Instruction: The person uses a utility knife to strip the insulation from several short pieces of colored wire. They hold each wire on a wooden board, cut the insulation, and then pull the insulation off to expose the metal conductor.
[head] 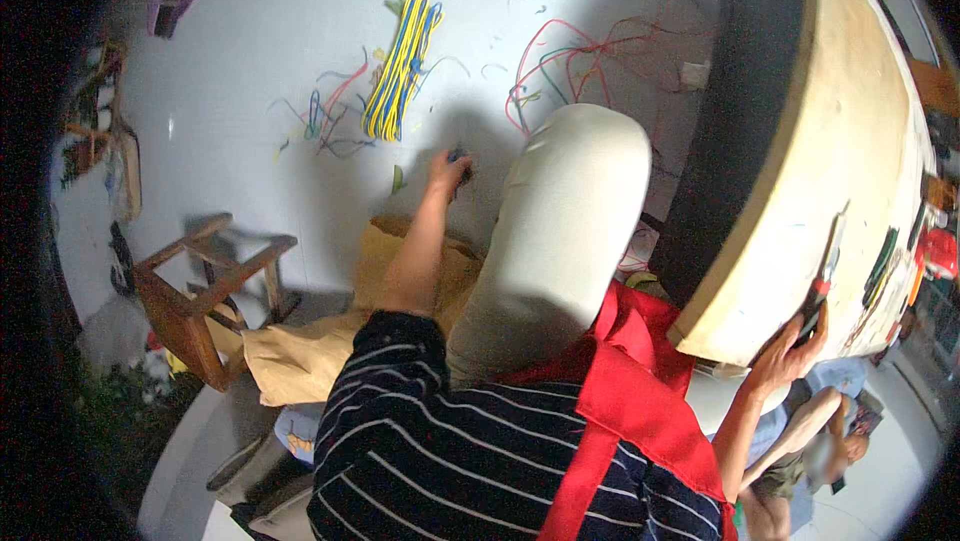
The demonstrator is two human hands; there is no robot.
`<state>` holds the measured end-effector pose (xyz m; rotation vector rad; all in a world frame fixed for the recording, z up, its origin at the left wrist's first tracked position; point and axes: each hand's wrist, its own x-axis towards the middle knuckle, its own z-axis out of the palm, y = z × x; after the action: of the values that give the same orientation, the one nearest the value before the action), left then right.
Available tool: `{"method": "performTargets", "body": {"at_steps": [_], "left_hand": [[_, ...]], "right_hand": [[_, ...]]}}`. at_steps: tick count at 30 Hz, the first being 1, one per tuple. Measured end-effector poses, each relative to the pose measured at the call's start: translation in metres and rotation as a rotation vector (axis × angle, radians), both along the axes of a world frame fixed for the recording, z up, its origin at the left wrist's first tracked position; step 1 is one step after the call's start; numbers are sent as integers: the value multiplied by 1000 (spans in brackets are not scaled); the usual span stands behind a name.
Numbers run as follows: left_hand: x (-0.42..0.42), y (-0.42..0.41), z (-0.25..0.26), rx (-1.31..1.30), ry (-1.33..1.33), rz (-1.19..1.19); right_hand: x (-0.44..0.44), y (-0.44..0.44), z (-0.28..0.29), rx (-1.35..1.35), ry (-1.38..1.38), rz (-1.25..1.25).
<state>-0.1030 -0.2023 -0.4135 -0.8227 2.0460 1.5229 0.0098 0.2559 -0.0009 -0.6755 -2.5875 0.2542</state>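
My left hand (448, 170) reaches down towards the floor, its fingers closed around a small dark blue object (457, 157) that is mostly hidden. Just beyond it on the floor lies a tied bundle of yellow and blue wire (401, 68). At the right, my right hand (791, 353) is at the near edge of a pale worktable (817, 166). It grips the dark handle of a slim pointed tool (829, 256) with a red collar and a metal shaft, perhaps a soldering iron.
Loose red and green wires (570, 53) and coloured wire scraps (326, 117) lie on the floor. A wooden stool (202, 278) lies tipped over at left, by brown paper (300, 361). A dark green-handled tool (880, 263) rests on the table. Another person (787, 436) sits at lower right.
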Motion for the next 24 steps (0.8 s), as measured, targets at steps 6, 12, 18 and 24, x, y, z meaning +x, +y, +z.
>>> {"method": "performTargets", "body": {"at_steps": [6,12,18,24], "left_hand": [[-24,-50,155,731,148,454],[-61,25,418,692,604,274],[-20,192,506,785,474,-320],[4,301,481,834,397,-532]], "right_hand": [[4,-1,2,53,46,74],[2,-10,10,113,71,-10],[-3,-8,7,87,131,-59],[3,14,12,83,55,-22]]}}
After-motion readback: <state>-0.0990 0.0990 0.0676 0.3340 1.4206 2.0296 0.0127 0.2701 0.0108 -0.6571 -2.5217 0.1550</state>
